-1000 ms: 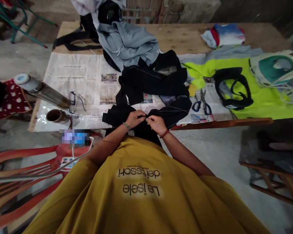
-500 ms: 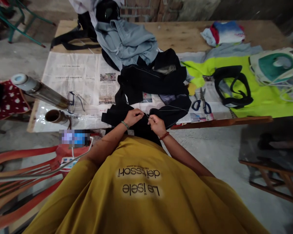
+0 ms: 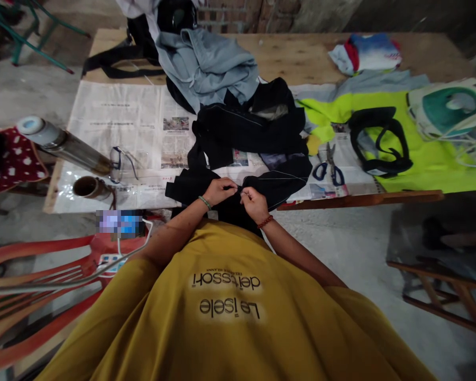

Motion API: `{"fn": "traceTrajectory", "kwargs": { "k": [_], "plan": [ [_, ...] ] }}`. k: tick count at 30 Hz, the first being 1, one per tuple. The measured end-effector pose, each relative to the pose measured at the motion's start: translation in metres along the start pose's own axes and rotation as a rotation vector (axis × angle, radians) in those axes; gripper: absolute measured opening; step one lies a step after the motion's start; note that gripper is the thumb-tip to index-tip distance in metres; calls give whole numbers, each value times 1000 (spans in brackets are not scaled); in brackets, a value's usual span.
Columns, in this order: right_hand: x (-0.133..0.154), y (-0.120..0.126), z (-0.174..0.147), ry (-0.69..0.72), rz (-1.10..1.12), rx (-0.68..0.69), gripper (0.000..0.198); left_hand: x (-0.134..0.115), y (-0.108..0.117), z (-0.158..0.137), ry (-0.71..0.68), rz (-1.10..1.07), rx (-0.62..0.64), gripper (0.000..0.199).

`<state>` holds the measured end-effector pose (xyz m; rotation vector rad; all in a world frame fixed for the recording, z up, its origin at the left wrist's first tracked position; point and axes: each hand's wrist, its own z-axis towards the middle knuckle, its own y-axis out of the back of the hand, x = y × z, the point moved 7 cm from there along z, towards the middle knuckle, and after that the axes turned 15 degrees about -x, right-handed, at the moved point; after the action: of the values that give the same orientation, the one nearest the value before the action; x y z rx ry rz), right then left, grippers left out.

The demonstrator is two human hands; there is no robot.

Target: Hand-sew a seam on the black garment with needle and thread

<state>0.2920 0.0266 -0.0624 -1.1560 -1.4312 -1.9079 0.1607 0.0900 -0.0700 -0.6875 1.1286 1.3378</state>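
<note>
A black garment [image 3: 246,129] with thin pale seam lines lies bunched at the table's front edge and hangs over it. My left hand [image 3: 221,193], a green bead bracelet on its wrist, is closed in a pinch on the garment's near part. Close on its right, my right hand [image 3: 255,205], with a red-brown bracelet, pinches the same dark cloth, thumb uppermost. A small dark bit shows between the fingertips; whether a needle or thread is there is too small to tell. Scissors [image 3: 330,168] with dark blue handles lie right of the garment, blades partly apart.
Newspaper covers part of the wooden table [image 3: 293,58]. To the left stand a flask [image 3: 63,145], glasses [image 3: 121,164] and a brown cup [image 3: 88,189]. Grey clothing [image 3: 210,66] lies behind; an iron [image 3: 446,108] and black strap [image 3: 378,140] rest on yellow-green cloth at right. A red chair [image 3: 43,248] is at left.
My left hand's fingertips have shifted slightly right, closer to the right hand. Both hands keep their pinch on the black cloth. The view has moved a little.
</note>
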Motion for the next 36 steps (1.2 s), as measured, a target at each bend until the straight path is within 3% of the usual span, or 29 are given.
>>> {"fn": "traceTrajectory", "kwargs": {
  "k": [5, 13, 23, 36],
  "plan": [
    [-1, -2, 1, -28, -24, 10, 22, -2, -2, -2, -45, 8, -2, 6],
    [6, 2, -5, 71, -108, 17, 24, -2, 4, -1, -64, 70, -111, 6],
    [2, 3, -5, 15, -31, -6, 25, 1, 4, -1, -9, 133, -176, 6],
    [2, -2, 10, -88, -69, 114, 18, -9, -4, -6, -112, 30, -21, 7]
  ]
}}
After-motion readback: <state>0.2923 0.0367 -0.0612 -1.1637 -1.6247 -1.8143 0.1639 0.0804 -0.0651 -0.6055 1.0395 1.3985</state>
